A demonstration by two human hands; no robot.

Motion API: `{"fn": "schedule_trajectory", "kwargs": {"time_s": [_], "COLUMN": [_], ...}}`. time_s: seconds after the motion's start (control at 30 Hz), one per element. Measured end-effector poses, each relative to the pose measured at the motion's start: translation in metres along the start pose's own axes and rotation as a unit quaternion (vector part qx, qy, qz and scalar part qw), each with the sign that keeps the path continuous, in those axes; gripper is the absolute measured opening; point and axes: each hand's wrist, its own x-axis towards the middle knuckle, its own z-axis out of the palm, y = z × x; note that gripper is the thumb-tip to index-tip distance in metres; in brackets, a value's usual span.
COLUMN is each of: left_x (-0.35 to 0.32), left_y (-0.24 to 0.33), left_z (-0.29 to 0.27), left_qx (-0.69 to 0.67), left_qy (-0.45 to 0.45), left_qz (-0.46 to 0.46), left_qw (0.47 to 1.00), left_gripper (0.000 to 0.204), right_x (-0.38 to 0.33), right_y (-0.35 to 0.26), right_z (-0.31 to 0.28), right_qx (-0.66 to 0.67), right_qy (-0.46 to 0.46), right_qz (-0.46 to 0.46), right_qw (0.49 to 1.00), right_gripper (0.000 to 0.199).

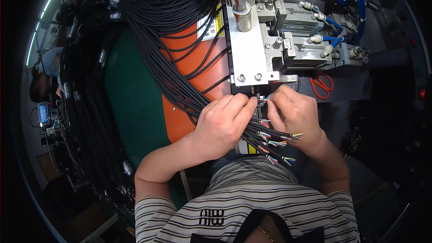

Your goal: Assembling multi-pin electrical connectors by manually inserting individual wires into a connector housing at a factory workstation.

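Note:
My left hand [225, 120] is closed just below the metal plate of a machine, its thumb and forefinger pinching a black cable's end. My right hand [294, 110] faces it, with thumb and fingers pinched on thin coloured wires [266, 99] that come out of that end. A small light-coloured piece sits between the fingertips, too small to make out. Below both hands, several stripped cable ends [276, 143] fan out, with red, green, white, yellow and blue wires. Their black cables [180, 85] run up and left, passing under my left hand.
The machine's silver plate [248, 56] with a post stands just beyond my hands; pneumatic cylinders [301, 49] with blue hoses are at its right. Red-handled scissors [321, 85] lie right of it. Orange panel [207, 69], green surface [130, 90] and hanging cable bundles [90, 108] fill the left.

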Motion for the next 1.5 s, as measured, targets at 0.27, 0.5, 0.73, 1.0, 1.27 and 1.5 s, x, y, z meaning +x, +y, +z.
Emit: {"fn": "schedule_trajectory", "kwargs": {"time_s": [0.27, 0.5, 0.73, 1.0, 1.27, 1.5], "left_x": [0.007, 0.014, 0.013, -0.015, -0.009, 0.0], "left_y": [0.006, 0.01, 0.005, -0.016, -0.018, -0.01], "left_z": [-0.009, -0.009, -0.011, -0.015, -0.007, -0.009], "left_qx": [0.068, 0.103, 0.067, -0.039, -0.004, -0.169], "left_qy": [-0.068, -0.088, -0.087, -0.002, 0.048, 0.017], "left_qz": [0.048, 0.055, 0.017, -0.069, -0.035, -0.042], "left_qw": [0.994, 0.989, 0.994, 0.997, 0.998, 0.985], "left_gripper": [0.047, 0.044, 0.046, 0.041, 0.041, 0.039], "right_x": [0.0, 0.008, -0.001, 0.0, -0.005, -0.01], "right_y": [-0.007, 0.005, 0.004, 0.013, -0.003, -0.01], "right_z": [0.002, -0.006, 0.008, 0.001, 0.0, 0.009], "right_qx": [-0.04, -0.039, 0.034, 0.174, 0.33, 0.439], "right_qy": [0.016, -0.075, 0.082, -0.036, 0.011, 0.045], "right_qz": [-0.003, -0.01, -0.015, 0.125, 0.006, 0.191], "right_qw": [0.999, 0.996, 0.996, 0.976, 0.944, 0.877], "right_gripper": [0.004, 0.005, 0.003, 0.011, 0.022, 0.012]}}
